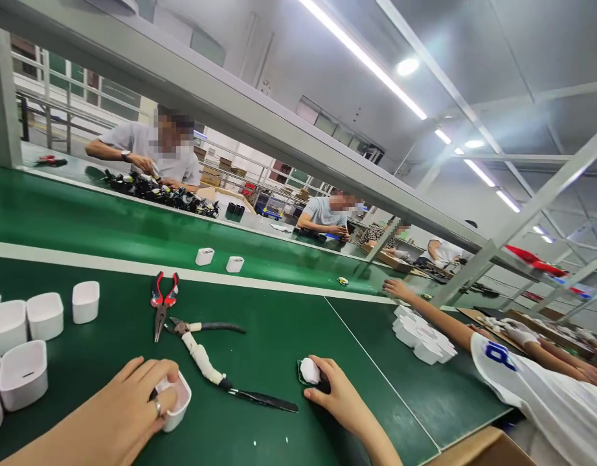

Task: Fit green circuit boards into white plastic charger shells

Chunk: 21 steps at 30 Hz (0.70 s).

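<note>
My left hand (146, 395) is closed round a white plastic cup (180, 402) at the lower left, its fingers over the rim and partly inside. At the lower middle, my right hand (333, 391) has its thumb and fingers round a small round white part (309, 371), which sits on a small dark square piece on the green table. Between the hands lie cutters (199, 356) with one white-wrapped handle and black tweezers (267, 400). Red-handled pliers (161, 312) rest just beyond them.
Several white cups (22, 374) stand at the left. Two more cups (204, 257) are on the green belt (133, 230) ahead. At the right, a co-worker's arm (434, 314) reaches over stacked white parts (419, 336). A metal frame crosses above.
</note>
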Motion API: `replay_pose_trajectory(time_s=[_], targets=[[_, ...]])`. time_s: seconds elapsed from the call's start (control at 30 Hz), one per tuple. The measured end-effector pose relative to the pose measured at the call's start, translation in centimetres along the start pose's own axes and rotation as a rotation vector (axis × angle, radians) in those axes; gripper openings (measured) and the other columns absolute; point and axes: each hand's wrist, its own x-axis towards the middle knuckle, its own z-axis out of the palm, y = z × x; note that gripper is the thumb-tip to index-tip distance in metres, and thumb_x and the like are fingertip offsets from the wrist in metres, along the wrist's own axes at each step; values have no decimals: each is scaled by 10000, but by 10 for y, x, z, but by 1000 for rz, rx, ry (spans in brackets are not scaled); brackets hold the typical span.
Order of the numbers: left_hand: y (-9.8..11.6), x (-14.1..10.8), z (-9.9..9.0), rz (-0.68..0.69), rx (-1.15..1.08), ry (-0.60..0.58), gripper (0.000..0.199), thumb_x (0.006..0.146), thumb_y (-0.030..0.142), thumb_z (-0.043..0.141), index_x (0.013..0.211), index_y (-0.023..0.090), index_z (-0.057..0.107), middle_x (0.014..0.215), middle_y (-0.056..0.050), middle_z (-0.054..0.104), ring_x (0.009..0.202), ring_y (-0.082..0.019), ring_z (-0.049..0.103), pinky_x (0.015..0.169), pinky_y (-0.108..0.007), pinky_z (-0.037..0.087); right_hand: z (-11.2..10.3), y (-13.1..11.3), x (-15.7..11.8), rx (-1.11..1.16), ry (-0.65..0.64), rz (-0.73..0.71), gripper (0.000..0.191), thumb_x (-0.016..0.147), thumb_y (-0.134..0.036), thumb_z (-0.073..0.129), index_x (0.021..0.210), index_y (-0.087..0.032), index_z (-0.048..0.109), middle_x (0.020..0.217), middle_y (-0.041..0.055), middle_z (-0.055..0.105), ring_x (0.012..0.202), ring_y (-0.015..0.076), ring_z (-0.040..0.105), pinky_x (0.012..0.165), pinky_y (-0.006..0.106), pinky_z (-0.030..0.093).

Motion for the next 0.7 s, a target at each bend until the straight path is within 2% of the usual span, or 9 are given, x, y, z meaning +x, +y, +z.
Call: replay_pose_trajectory(time_s=[0.07,0.1,0.23,0.3,0.4,0.5,0.57,0.6,0.7], targets=[[8,-2,-4,5,-70,-67,33,601,182,472,627,197,485,882,-15,524,773,-159,474,693,-238,383,5,-2,-8,-5,42,15,278,657,-289,507,887,-157,587,829,47,557,717,158,543,673,268,429],[10,-2,-7,-9,-109,-111,38,593,202,489,613,193,458,877,-14,517,785,-159,474,686,-224,386,9,-4,-11,-8,70,22,271,669,-305,493,875,-159,589,804,47,554,697,161,538,658,276,427],[10,0,-9,-134,-222,-221,59,636,214,449,639,195,393,860,-5,479,709,-133,491,622,-203,388,24,-8,-20,-10,200,66,375,628,-372,529,934,-158,565,945,91,546,880,237,494,761,361,380],[8,1,-4,-240,-302,-195,181,606,192,457,778,204,401,960,-13,439,678,-121,495,599,-207,390,29,-8,-22,8,252,101,357,616,-393,527,884,-163,579,989,104,542,926,270,474,778,404,363],[6,2,2,-362,-449,-197,475,564,196,488,1013,217,333,1083,-36,394,785,-154,504,659,-230,398,31,-6,-23,66,300,130,305,612,-402,514,813,-181,578,957,87,572,919,265,493,780,404,369],[8,4,0,-428,-518,-295,435,562,198,487,984,205,380,870,-1,501,771,-180,499,668,-257,385,31,-9,-26,125,320,145,340,618,-406,514,876,-185,533,908,76,602,867,235,537,758,364,401],[11,5,-5,-431,-543,-314,401,561,176,476,955,208,406,780,22,503,731,-172,489,651,-256,374,31,-16,-30,281,337,169,382,611,-409,540,919,-187,492,856,65,622,840,221,560,753,343,413],[12,5,-7,-422,-558,-309,407,559,163,472,958,212,408,788,24,498,727,-166,482,649,-252,369,32,-22,-32,439,335,179,401,594,-400,572,922,-190,476,830,54,630,820,212,571,750,330,419],[15,6,-12,-409,-599,-293,426,554,129,459,964,226,398,841,20,478,736,-156,463,640,-241,361,37,-46,-40,1107,290,206,471,524,-298,684,919,-198,448,757,5,631,710,159,600,676,262,453]])
